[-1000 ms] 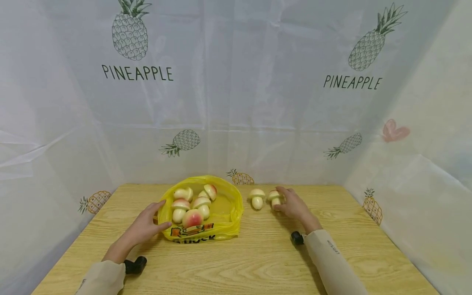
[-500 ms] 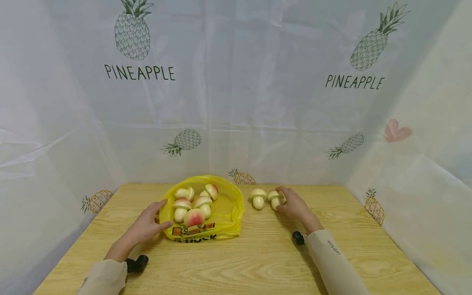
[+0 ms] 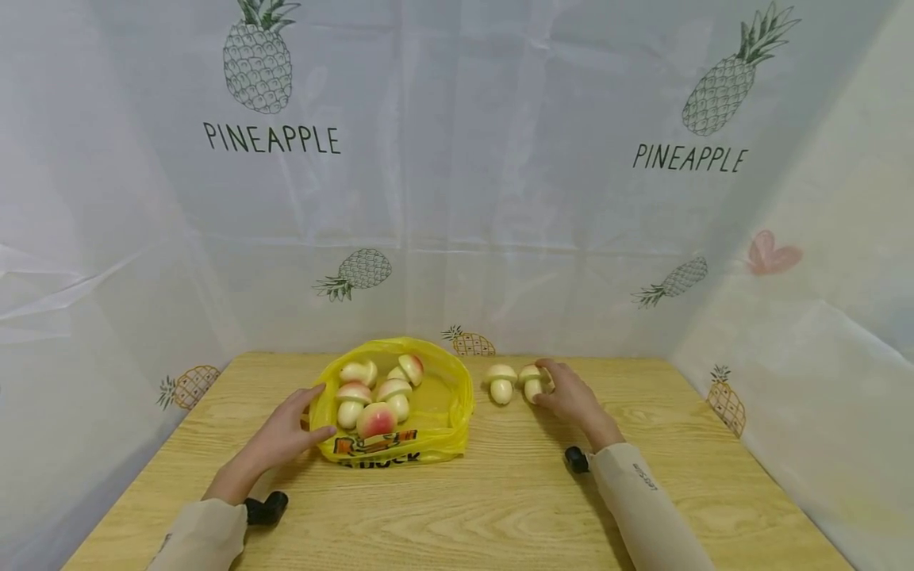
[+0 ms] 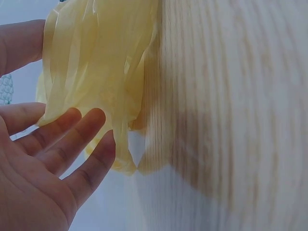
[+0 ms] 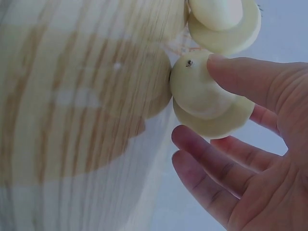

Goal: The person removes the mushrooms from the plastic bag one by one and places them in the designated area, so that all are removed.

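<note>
In the head view my left hand (image 3: 284, 431) rests against the left side of a yellow plastic bag (image 3: 439, 448), thumb and fingers spread along its outside. The left wrist view shows the fairly straight fingers touching the thin bag (image 4: 101, 53). Several glossy mushrooms lie inside the open bag, including one with a reddish cap (image 3: 377, 420). To the right, my right hand (image 3: 574, 403) holds a pale mushroom (image 3: 531, 385) on the table. In the right wrist view the thumb presses the stem of this mushroom (image 5: 197, 91), and the index finger passes behind its cap.
A second pale mushroom (image 3: 501, 385) stands just left of the held one. The wooden table (image 3: 443, 523) ends at a white curtain (image 3: 471, 198) with pineapple prints at the back and sides. A black wrist device (image 3: 266, 509) sits under the left sleeve.
The head view has shifted slightly. Both hands, the bag and the mushrooms stay practically in the same places; the right hand's mushroom tilts very slightly.
</note>
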Available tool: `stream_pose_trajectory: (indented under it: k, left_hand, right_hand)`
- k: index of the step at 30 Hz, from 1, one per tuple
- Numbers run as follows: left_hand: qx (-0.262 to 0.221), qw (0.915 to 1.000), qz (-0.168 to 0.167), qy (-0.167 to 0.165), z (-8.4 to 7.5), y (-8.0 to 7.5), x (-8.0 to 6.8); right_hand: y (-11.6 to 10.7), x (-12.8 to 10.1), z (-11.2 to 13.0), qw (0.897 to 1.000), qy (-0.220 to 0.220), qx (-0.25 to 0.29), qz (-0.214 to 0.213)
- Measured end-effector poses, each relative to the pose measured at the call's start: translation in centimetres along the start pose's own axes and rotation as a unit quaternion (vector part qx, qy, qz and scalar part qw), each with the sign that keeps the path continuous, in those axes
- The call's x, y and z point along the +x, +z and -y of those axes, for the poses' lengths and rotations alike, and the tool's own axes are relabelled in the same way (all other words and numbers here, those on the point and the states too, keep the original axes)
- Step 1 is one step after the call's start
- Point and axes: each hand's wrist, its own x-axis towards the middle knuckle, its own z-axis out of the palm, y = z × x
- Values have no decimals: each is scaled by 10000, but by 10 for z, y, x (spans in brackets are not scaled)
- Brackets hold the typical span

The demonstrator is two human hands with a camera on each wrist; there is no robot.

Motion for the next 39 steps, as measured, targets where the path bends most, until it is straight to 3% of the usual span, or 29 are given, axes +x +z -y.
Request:
stream_pose_trajectory:
  k: [18,27,39]
  left_hand:
    - [-67,10000,2,-24,-1,0,-3]
    - [-127,9999,39,-59,-4,0,-3]
    - [-60,10000,22,-4,-2,-1,-1]
  right_hand:
    - [-9,0,4,9999,-108,5,-123]
    - [-13,-3,19,9948,-805,171,-604]
    - [-9,-8,46,9870,-1417,112,-745]
